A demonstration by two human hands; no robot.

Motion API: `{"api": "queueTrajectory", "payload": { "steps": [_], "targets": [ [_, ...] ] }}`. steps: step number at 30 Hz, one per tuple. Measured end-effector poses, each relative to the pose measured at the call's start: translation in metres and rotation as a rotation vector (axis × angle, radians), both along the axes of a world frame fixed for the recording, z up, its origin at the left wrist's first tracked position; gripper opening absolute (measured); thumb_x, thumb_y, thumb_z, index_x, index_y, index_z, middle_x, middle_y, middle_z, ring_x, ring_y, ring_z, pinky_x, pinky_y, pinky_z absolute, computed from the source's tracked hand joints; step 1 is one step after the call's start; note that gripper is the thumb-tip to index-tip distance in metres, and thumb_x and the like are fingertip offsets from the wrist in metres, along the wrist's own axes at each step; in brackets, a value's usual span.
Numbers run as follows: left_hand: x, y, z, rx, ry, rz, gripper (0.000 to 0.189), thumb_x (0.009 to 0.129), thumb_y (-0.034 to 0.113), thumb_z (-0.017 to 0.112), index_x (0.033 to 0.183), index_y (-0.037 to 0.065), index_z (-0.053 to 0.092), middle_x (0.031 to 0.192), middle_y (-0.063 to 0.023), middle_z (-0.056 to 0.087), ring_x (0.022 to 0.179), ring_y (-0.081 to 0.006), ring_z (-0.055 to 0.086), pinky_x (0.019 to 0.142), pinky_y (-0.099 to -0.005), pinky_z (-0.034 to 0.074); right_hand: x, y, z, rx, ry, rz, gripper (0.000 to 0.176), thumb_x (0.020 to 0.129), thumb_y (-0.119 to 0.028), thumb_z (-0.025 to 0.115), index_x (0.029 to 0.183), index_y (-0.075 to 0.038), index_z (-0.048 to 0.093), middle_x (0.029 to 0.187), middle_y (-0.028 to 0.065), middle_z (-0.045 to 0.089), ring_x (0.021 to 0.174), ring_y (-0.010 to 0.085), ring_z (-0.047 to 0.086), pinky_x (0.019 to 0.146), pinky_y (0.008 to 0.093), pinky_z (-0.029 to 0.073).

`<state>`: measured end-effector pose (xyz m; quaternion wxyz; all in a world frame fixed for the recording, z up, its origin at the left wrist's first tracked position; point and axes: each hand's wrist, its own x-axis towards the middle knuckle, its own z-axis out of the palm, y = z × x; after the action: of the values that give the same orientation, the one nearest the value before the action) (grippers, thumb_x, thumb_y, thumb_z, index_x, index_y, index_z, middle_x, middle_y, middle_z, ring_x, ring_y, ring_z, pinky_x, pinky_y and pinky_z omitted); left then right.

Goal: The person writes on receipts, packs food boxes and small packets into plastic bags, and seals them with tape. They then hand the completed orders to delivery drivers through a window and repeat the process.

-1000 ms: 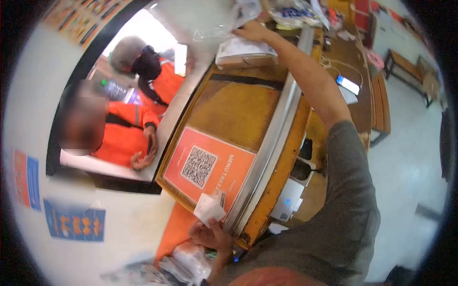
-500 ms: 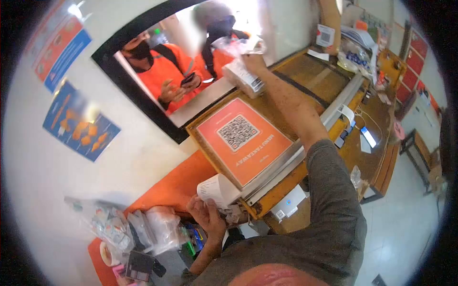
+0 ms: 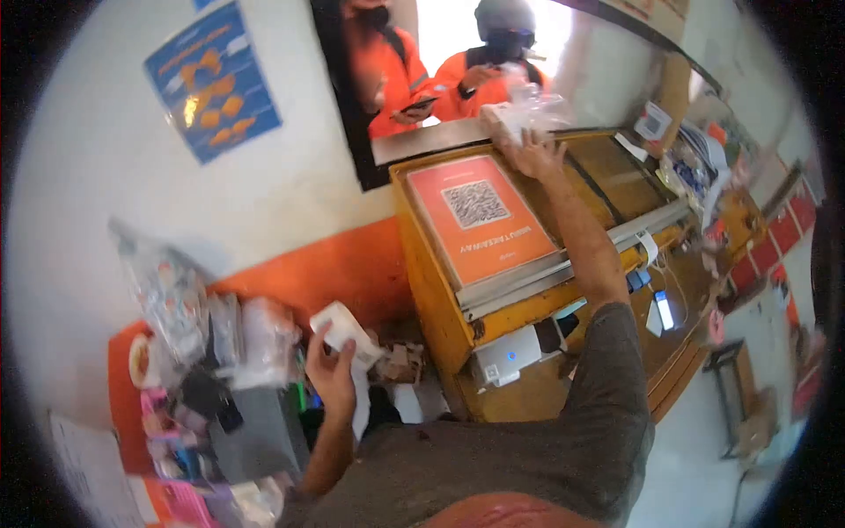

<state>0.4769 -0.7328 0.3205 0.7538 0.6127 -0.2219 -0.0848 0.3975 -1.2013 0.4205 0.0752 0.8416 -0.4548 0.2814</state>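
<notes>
My left hand (image 3: 332, 377) is closed on a strip of white paper (image 3: 339, 324), which looks like a receipt and hangs down past the wrist. Over the counter (image 3: 431, 304), my right hand (image 3: 539, 158) reaches out with its fingers spread at the near side of a clear plastic bag (image 3: 535, 113) with a box-shaped pack inside. The bag sits at the window ledge. Left of my right forearm, an orange menu sign (image 3: 488, 229) with a QR code lies on the counter top.
Two people in orange jackets stand beyond the window, one holding a phone (image 3: 418, 106). A white device (image 3: 509, 358) sits under the counter top, and a lit phone (image 3: 663, 310) lies further right. Plastic bags (image 3: 264, 339) and a grey box (image 3: 255, 436) are at lower left.
My right hand has gone from gripping the top of the bag to spread fingers at its near side. My left hand has lifted the paper away from the counter's corner. The view has shifted.
</notes>
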Motion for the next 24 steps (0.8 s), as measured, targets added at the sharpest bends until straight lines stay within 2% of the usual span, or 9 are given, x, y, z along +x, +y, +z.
{"api": "queueTrajectory", "payload": {
  "steps": [4, 6, 8, 10, 15, 18, 20, 22, 24],
  "targets": [
    [-0.002, 0.023, 0.004, -0.199, 0.014, 0.030, 0.052, 0.081, -0.009, 0.059, 0.130, -0.003, 0.043, 0.127, -0.0138, 0.049, 0.110, -0.0206, 0.053, 0.093, -0.0329, 0.045, 0.040, 0.086, 0.007, -0.347, 0.050, 0.266, 0.070, 0.088, -0.055, 0.047, 0.137, -0.007, 0.036, 0.133, 0.0165, 0.048, 0.122, 0.0295, 0.046, 0.102, 0.0498, 0.032],
    [-0.011, 0.038, 0.013, -0.075, -0.091, 0.119, 0.056, 0.080, -0.010, 0.061, 0.132, -0.002, 0.041, 0.122, -0.0092, 0.048, 0.108, -0.0175, 0.053, 0.090, -0.0300, 0.047, 0.036, 0.167, 0.027, 0.605, -0.060, 1.096, 0.062, 0.088, -0.048, 0.053, 0.131, -0.005, 0.044, 0.122, 0.0155, 0.056, 0.113, 0.0261, 0.054, 0.098, 0.0393, 0.039],
    [-0.021, 0.049, 0.018, -0.192, -0.099, 0.125, 0.058, 0.079, -0.013, 0.061, 0.133, -0.001, 0.041, 0.124, -0.0079, 0.044, 0.109, -0.0166, 0.053, 0.088, -0.0286, 0.049, 0.038, 0.236, 0.005, 0.975, 0.221, 1.449, 0.053, 0.087, -0.037, 0.060, 0.124, -0.001, 0.051, 0.109, 0.0151, 0.062, 0.107, 0.0224, 0.057, 0.092, 0.0320, 0.043],
    [-0.032, 0.063, 0.022, -0.290, -0.059, 0.158, 0.058, 0.078, -0.014, 0.061, 0.131, -0.002, 0.041, 0.127, -0.0091, 0.042, 0.114, -0.0205, 0.052, 0.093, -0.0319, 0.049, 0.010, 0.334, 0.027, 0.683, 0.325, 1.548, 0.040, 0.084, -0.024, 0.065, 0.113, 0.001, 0.057, 0.105, 0.0127, 0.063, 0.103, 0.0197, 0.059, 0.089, 0.0350, 0.045],
    [-0.042, 0.132, 0.007, -0.339, -0.232, 0.308, 0.050, 0.079, -0.011, 0.062, 0.125, -0.002, 0.046, 0.124, -0.0113, 0.045, 0.110, -0.0214, 0.055, 0.093, -0.0331, 0.047, 0.017, 0.439, -0.013, 0.960, 0.333, 1.596, 0.018, 0.084, -0.012, 0.064, 0.095, 0.001, 0.059, 0.100, 0.0135, 0.067, 0.090, 0.0212, 0.066, 0.075, 0.0351, 0.050],
    [-0.044, 0.198, 0.005, -0.537, 0.008, 0.404, 0.060, 0.083, -0.008, 0.057, 0.135, 0.004, 0.029, 0.119, -0.0157, 0.051, 0.105, -0.0222, 0.058, 0.088, -0.0332, 0.050, 0.027, 0.491, -0.041, 1.142, 0.560, 1.623, 0.017, 0.085, -0.010, 0.064, 0.098, 0.000, 0.061, 0.101, 0.0137, 0.067, 0.089, 0.0199, 0.066, 0.075, 0.0324, 0.050],
    [-0.052, 0.251, 0.004, -0.696, 0.142, 0.512, 0.066, 0.089, -0.006, 0.048, 0.141, 0.018, 0.015, 0.124, -0.0177, 0.050, 0.092, -0.0261, 0.063, 0.076, -0.0371, 0.056, 0.031, 0.538, -0.070, 1.311, 0.775, 1.715, 0.022, 0.087, -0.013, 0.062, 0.105, 0.000, 0.061, 0.101, 0.0144, 0.066, 0.087, 0.0190, 0.066, 0.077, 0.0329, 0.050],
    [-0.069, 0.313, 0.001, -0.699, 0.192, 0.636, 0.069, 0.091, -0.004, 0.045, 0.144, 0.023, 0.010, 0.126, -0.0181, 0.049, 0.090, -0.0260, 0.064, 0.073, -0.0375, 0.057, 0.035, 0.597, -0.096, 1.320, 0.969, 1.800, 0.027, 0.089, -0.019, 0.059, 0.109, -0.001, 0.061, 0.101, 0.0127, 0.067, 0.088, 0.0211, 0.066, 0.082, 0.0370, 0.049],
    [-0.087, 0.378, -0.021, -0.658, 0.143, 0.788, 0.073, 0.092, -0.001, 0.044, 0.146, 0.027, 0.002, 0.122, -0.0176, 0.052, 0.079, -0.0228, 0.064, 0.062, -0.0341, 0.057, 0.047, 0.657, -0.115, 1.286, 1.301, 1.894, 0.020, 0.089, -0.010, 0.057, 0.106, 0.001, 0.060, 0.088, 0.0076, 0.068, 0.088, 0.0152, 0.064, 0.077, 0.0299, 0.050]
  ]
}}
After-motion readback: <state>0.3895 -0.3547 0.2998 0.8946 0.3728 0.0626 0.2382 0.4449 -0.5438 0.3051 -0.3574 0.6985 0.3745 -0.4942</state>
